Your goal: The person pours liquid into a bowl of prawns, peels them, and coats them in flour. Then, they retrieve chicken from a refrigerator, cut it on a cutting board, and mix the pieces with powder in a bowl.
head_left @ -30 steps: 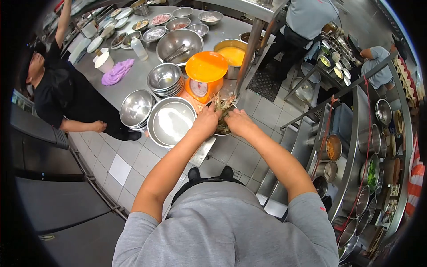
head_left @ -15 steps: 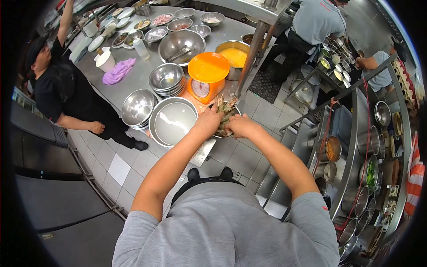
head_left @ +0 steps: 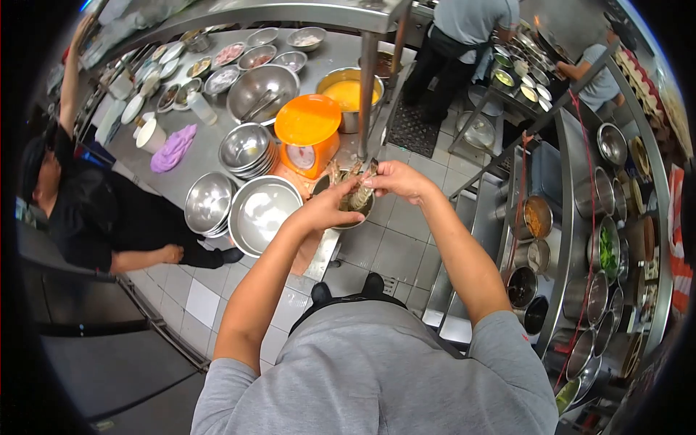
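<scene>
One orange kitchen scale, one purple cloth, one squeeze bottle, one pot of yellow liquid, two stacks of metal bowls, three co-workers.

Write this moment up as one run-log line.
left hand: at prawn, grip unclear | right hand: pinching prawn | metal bowl: beneath both | nearby: orange scale, round pan

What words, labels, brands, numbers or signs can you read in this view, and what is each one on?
No text can be read with certainty.
Dial of the orange scale: faint marks, too small and blurred to read.
Grey sleeve on the right arm: a small red mark, too small to tell whether it is lettering.
</scene>
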Tool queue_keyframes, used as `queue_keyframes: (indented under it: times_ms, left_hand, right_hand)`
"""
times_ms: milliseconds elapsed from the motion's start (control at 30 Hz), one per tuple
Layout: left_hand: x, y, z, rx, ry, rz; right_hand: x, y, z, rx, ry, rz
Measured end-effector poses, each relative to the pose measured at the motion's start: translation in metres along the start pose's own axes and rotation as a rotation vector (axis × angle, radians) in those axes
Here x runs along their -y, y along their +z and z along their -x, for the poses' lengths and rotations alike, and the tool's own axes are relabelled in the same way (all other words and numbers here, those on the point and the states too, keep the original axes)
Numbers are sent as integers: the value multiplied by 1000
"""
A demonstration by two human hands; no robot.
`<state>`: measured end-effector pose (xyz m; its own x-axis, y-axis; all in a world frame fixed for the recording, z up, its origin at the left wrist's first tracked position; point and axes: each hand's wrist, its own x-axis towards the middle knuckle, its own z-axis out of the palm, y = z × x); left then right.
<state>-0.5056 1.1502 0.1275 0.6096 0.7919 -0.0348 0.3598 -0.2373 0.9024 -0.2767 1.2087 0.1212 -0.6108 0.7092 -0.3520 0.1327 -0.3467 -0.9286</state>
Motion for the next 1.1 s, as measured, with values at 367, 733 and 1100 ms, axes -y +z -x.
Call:
queue_keyframes:
  times_ms: [367, 733, 1100]
  left_hand:
    - [-15, 87, -58, 84, -339, 1179]
    - [-10, 141, -92, 101, -510, 910]
    - [8, 141, -69, 149, -536, 850]
  right_hand:
    - [-38, -11, 112, -640, -142, -98]
    - [-212, -155, 370, -1623, 309, 743]
    - [-288, -281, 381, -1178, 1024, 913]
